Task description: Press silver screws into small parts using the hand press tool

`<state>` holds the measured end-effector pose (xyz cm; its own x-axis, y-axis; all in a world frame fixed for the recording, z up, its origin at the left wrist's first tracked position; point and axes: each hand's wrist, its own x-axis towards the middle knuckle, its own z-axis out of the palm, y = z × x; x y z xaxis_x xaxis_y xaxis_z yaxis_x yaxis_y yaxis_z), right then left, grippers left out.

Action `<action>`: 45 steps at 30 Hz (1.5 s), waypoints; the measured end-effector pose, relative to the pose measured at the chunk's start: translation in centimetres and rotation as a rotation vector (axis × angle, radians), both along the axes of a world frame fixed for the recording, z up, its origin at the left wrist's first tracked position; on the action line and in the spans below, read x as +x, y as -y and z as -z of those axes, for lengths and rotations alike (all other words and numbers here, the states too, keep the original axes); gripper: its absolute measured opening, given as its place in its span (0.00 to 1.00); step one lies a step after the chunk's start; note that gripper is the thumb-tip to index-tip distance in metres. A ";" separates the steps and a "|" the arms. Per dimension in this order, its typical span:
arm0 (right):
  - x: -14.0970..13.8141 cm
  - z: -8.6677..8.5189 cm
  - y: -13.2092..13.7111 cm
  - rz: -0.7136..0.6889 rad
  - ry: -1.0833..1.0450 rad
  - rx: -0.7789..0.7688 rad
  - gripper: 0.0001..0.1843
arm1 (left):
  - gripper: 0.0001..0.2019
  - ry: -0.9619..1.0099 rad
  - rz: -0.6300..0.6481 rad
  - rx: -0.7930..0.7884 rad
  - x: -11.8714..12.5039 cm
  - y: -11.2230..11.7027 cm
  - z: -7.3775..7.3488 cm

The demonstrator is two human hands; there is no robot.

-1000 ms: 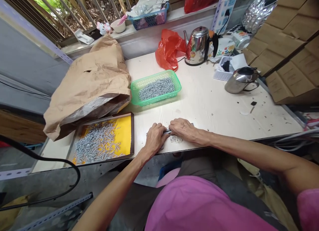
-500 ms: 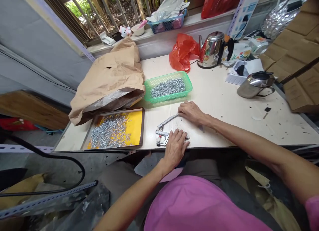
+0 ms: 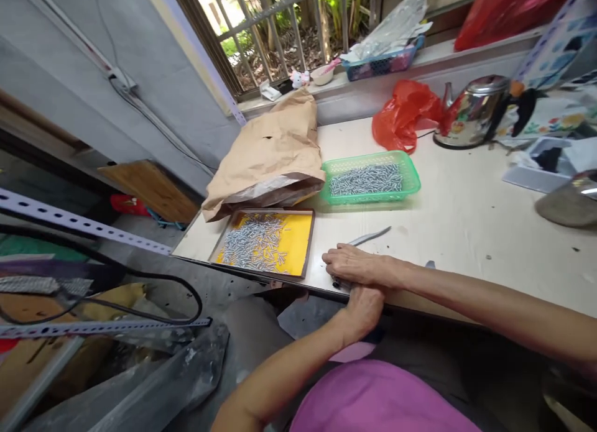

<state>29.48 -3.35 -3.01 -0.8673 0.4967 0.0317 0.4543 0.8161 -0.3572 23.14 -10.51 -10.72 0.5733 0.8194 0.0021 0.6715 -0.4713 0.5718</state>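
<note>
Right hand point(image 3: 357, 265): moved from the end of the lever point(image 3: 373, 235) to the tool point(image 3: 342, 286)'s head, fingers curled; grip hidden, cannot tell.
Left hand point(image 3: 367, 306): under the right wrist, perhaps steadying; hold cannot be told.
Tool: at the table's near edge.
Tray point(image 3: 308, 248), basket point(image 3: 411, 176): both carry pins point(image 3: 252, 242), seemingly kept within reach.
Table point(image 3: 448, 227): pale, specked.
Window point(image 3: 273, 10): barred, beside a grey wall point(image 3: 153, 71).

At the bench's point(image 3: 448, 227) front edge, the right hand point(image 3: 352, 263) covers most of the tool point(image 3: 336, 284); its lever point(image 3: 372, 235) emerges. The left hand's point(image 3: 366, 304) fingers are hidden behind the right hand and wrist, so their hold cannot be told. The pieces point(image 3: 249, 242) are too small to tell exactly. The sack's point(image 3: 275, 140) dark mouth hides its inside. The jug point(image 3: 566, 202) and the bench's right end are cut off.
</note>
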 end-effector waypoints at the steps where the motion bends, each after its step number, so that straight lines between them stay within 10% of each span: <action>1: -0.2 -0.2 -0.2 -0.026 -0.031 0.005 0.12 | 0.21 -0.006 0.000 0.008 0.1 0.1 0.0; 7: 2.7 -6.5 -4.1 0.270 -0.627 0.229 0.10 | 0.20 0.070 0.078 0.349 -1.8 -1.1 -3.3; 11: 8.2 -9.1 -8.7 0.618 -0.499 0.449 0.12 | 0.17 -0.112 -0.293 0.509 -8.4 -6.2 -6.8; 15: 11.3 -6.8 -8.1 0.725 -0.282 0.372 0.20 | 0.14 -0.434 -0.481 0.439 -15.1 -11.6 -8.7; 21: 9.8 -1.3 2.3 0.511 -0.216 -0.084 0.18 | 0.15 -0.635 -0.323 0.364 -18.3 -13.8 -8.1; 29: 9.0 -0.5 5.0 0.558 0.126 -0.119 0.12 | 0.12 -0.497 -0.375 0.271 -16.7 -14.7 -10.5; 37: 10.8 -0.9 4.2 0.587 0.210 -0.022 0.15 | 0.13 0.234 -0.549 -0.671 -8.5 -7.0 -10.8; 45: 11.1 0.1 4.4 0.597 0.172 0.033 0.13 | 0.18 0.391 -0.588 -0.900 -6.3 -5.0 -8.9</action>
